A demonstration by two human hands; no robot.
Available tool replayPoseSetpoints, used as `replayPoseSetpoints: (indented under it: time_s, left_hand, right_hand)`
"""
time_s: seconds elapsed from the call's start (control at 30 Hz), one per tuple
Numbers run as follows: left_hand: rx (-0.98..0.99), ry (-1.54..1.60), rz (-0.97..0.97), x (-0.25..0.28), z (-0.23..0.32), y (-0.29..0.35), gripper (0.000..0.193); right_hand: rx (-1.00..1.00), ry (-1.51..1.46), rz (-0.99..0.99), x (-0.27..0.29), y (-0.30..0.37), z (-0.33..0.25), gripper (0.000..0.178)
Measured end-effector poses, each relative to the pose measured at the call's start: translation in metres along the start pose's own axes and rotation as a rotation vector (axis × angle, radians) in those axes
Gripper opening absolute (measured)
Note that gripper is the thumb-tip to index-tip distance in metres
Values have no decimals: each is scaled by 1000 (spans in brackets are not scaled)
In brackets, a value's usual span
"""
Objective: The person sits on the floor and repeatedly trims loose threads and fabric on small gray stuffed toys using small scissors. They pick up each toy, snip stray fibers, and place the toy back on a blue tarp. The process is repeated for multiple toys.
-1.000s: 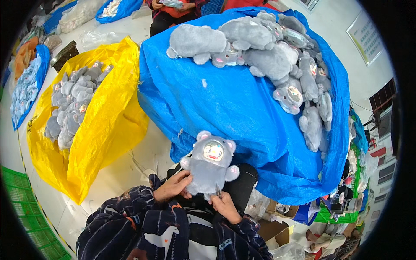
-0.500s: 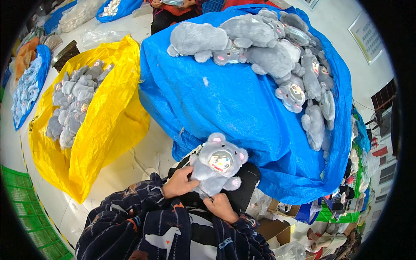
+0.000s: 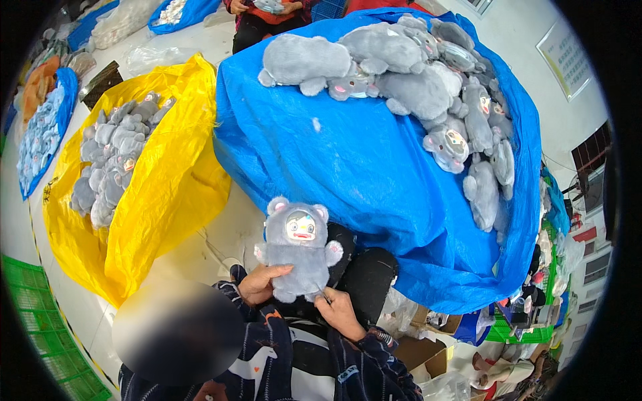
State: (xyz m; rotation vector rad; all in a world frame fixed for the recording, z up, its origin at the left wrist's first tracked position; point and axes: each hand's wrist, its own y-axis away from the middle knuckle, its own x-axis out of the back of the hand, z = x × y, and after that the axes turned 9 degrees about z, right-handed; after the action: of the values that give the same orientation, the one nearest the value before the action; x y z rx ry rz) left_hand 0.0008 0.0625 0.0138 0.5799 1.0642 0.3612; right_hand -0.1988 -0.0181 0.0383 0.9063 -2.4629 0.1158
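Note:
A grey plush bear [image 3: 297, 260] with a printed cartoon face in a round opening is held upright above my lap, its front toward me. My left hand [image 3: 261, 284] grips its lower left side, thumb laid across the front. At the lower right edge, by the foot, my right hand [image 3: 341, 314] pinches the bear; any small thing between those fingertips is too fine to make out. A blurred patch covers part of my left sleeve.
Ahead and right, a big blue sheet [image 3: 287, 147] carries several grey plush bears [image 3: 418, 90]. A yellow sack [image 3: 180, 167] at left holds smaller grey plush pieces [image 3: 110, 157]. Green crates [image 3: 47, 327] stand lower left, an open cardboard box [image 3: 428, 354] lower right. Another person [image 3: 267, 20] sits beyond.
The bear has swung from tilted rightward to upright and shifted left over my lap. My left hand moved slightly left and down with it; both hands keep their hold.

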Motion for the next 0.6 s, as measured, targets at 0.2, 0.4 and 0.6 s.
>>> replayPoseSetpoints:
  time_s: [0.2,0.4,0.6]
  left_hand:
    - [-250,-401,-13,4,-1,4,42]
    - [-167,-700,-5,-15,1,8,34]
    - [-345,-344,-109,-17,-30,-9,40]
  right_hand:
    - [-28,-221,79,-2,7,8,22]
    - [-268,-348,35,6,5,-6,26]
    - [-197,-423,6,0,3,-12,28]
